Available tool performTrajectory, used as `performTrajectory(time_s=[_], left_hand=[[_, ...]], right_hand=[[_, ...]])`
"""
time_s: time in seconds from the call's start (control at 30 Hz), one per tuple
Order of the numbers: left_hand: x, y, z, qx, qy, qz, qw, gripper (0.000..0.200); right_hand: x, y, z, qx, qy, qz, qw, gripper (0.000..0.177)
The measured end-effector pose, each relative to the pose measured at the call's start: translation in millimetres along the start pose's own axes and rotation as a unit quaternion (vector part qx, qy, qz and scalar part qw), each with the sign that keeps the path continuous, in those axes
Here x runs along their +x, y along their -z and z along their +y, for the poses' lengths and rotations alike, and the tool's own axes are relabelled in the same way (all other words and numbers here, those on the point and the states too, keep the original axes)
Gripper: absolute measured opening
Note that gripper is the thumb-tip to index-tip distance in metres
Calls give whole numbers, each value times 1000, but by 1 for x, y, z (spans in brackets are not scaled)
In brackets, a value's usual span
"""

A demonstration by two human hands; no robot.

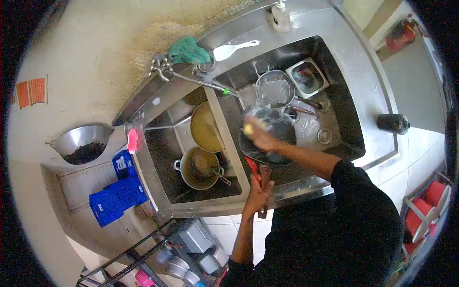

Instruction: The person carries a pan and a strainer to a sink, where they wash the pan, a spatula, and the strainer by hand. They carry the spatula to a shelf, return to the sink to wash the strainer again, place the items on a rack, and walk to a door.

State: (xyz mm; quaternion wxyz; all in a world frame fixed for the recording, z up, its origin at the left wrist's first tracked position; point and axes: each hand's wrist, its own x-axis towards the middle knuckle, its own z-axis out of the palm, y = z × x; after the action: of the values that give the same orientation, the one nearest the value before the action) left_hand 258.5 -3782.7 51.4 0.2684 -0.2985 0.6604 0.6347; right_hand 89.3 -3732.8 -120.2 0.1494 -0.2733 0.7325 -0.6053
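Note:
My left hand (258,195) is wrapped round the brown handle of a dark pan (282,154), with a red handle (252,166) alongside it. The pan is over the right sink basin, near the divider. My right hand (260,136) presses a yellow sponge (248,129) at the pan's left side, its fingers partly blurred. Water runs from the faucet (201,83) above onto the far edge of the pan. Beyond it in the basin lie a strainer (276,89) and a square metal container (322,87).
In the left basin are a yellowish pan (198,129) and a pot (189,178) with utensils. A green cloth (187,51), white spatula (224,52) and soap bottle (281,19) are along the back edge. A dark container (392,124) stands at right.

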Motion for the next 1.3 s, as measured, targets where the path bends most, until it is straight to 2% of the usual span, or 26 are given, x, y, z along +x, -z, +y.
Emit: performTrajectory(time_s=[0.03, 0.07, 0.1, 0.13, 0.2, 0.27, 0.37, 0.43, 0.47, 0.57, 0.63, 0.67, 0.7, 0.73, 0.8, 0.87, 0.93, 0.97, 1.0, 1.07, 1.13, 1.17, 1.2, 1.23, 1.27, 1.3], left_hand=[[1, 4, 2, 7, -11, 5, 1000, 44], [2, 10, 4, 16, -23, 10, 1000, 44], [2, 14, 6, 7, 5, 26, 1000, 43], [2, 18, 5, -15, -5, 25, 1000, 42], [-2, 25, 0, -63, -24, 32, 997, 42], [-6, 29, 6, -83, -14, 27, 996, 42], [0, 26, 1, -97, -3, 30, 995, 40], [-3, 16, 6, -77, -13, 36, 996, 38], [-9, 3, 21, -56, -29, 37, 997, 38], [-10, -9, 34, 2, -50, 25, 998, 37], [-6, -3, 29, 41, -26, 13, 999, 36], [0, 2, 17, 105, -86, 40, 990, 34], [5, 5, 9, 168, -144, 65, 973, 32], [11, 7, 2, 229, -205, 90, 947, 31], [-8, -2, 44, 316, -168, 124, 925, 29], [-19, 3, 58, 367, -150, 138, 908, 29], [-22, 7, 55, 374, -160, 137, 903, 29], [-23, 9, 56, 385, -153, 145, 898, 28], [-24, 10, 58, 396, -146, 151, 894, 28], [-23, 12, 62, 413, -146, 160, 885, 27], [-28, 14, 56, 426, -145, 162, 878, 26], [-29, 13, 50, 416, -143, 164, 883, 26], [-29, 12, 42, 406, -142, 163, 888, 26], [-29, 9, 36, 397, -142, 159, 893, 26], [-28, 7, 31, 413, -148, 165, 883, 27], [-27, 5, 29, 429, -156, 171, 873, 27]], right_hand=[[-3, -9, -15, 105, -73, -111, 986, 60], [-14, -6, -38, 195, -20, -145, 970, 56], [-24, 11, -70, 162, 11, -210, 964, 56], [-37, 26, -80, 127, 42, -276, 952, 58], [-53, 64, -84, 183, -2, -356, 916, 52], [-83, 88, -56, 129, 57, -357, 924, 56], [-108, 85, 6, -124, 39, -253, 959, 56], [-93, 64, 18, -155, 25, -39, 987, 49], [-79, 51, 21, -166, 19, 71, 983, 46], [-33, 19, 25, -174, -57, 322, 929, 44], [-16, 10, 17, -16, -264, 306, 915, 51], [-14, 7, 12, 129, -319, 278, 897, 50], [-20, 3, 2, 346, -343, 237, 841, 50], [-28, 6, -6, 528, -355, 193, 747, 49], [-45, 22, -34, 760, -283, 72, 580, 49], [-48, 54, -54, 877, -177, -33, 446, 49], [-44, 86, -59, 908, -121, -60, 396, 51], [-44, 100, -60, 908, -112, -40, 402, 52], [-46, 114, -60, 895, -117, 4, 430, 53], [-41, 141, -48, 792, -162, 178, 561, 66], [-34, 189, -103, 837, -185, 205, 472, 74], [-32, 197, -83, 808, -172, 219, 520, 79], [-24, 200, -58, 792, -196, 211, 538, 80], [-21, 190, -47, 742, -220, 240, 586, 79], [-13, 181, -47, 687, -242, 269, 630, 78], [-11, 169, -63, 664, -252, 247, 659, 77]])
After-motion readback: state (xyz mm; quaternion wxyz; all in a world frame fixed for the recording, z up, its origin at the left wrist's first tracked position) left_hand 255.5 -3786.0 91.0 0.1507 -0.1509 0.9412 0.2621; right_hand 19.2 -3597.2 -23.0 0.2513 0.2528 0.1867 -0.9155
